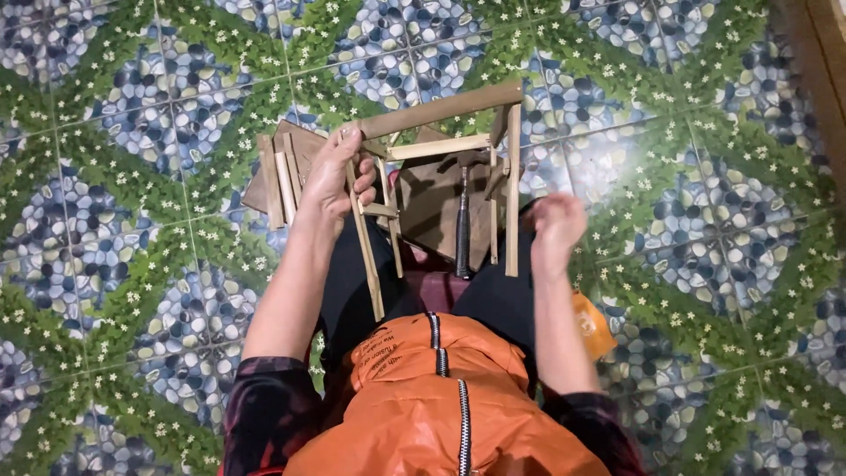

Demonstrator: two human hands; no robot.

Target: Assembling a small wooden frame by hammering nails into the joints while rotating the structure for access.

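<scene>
Pebble-pattern tile floor (132, 106), left hand (339, 176) gripping wooden frame (441, 145)

Underfoot is a tiled floor (132, 176), glossy ceramic with a busy print: blue and grey pebbles in diamond patches, crossed by diagonal green bands dotted with small white flowers. Pale grout lines cut it into large squares. A bright glare sits on the tiles right of centre. Along the top right edge runs a brown wooden strip (815, 62). Lying on the tiles at upper centre are flat wooden boards (295, 145), brown and overlapping, with a few thin pale wooden slats (271, 181) resting on their left part. Whether the boards reach farther right cannot be told; they are hidden there.
</scene>
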